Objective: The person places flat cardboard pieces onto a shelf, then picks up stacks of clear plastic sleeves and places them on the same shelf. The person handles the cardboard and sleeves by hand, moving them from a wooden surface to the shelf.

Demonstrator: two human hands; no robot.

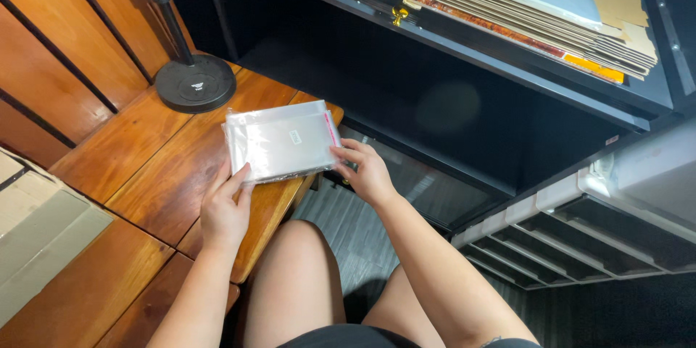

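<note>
A stack of clear bags (279, 141) lies at the right end of the wooden table (145, 167), long axis running left to right. The left hand (225, 210) presses spread fingers on its near left corner. The right hand (366, 170) pinches the right edge, by the red strip; both touch it, neither is nearer.

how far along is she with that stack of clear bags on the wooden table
Early, it seems. Done: the stack of clear bags lies gathered on the wooden table near its corner. In hand: the left hand presses its near edge and the right hand grips its right side, squaring it. Left: nothing is filled, and the flat cardboard sheets sit untouched on the black shelf.
</note>
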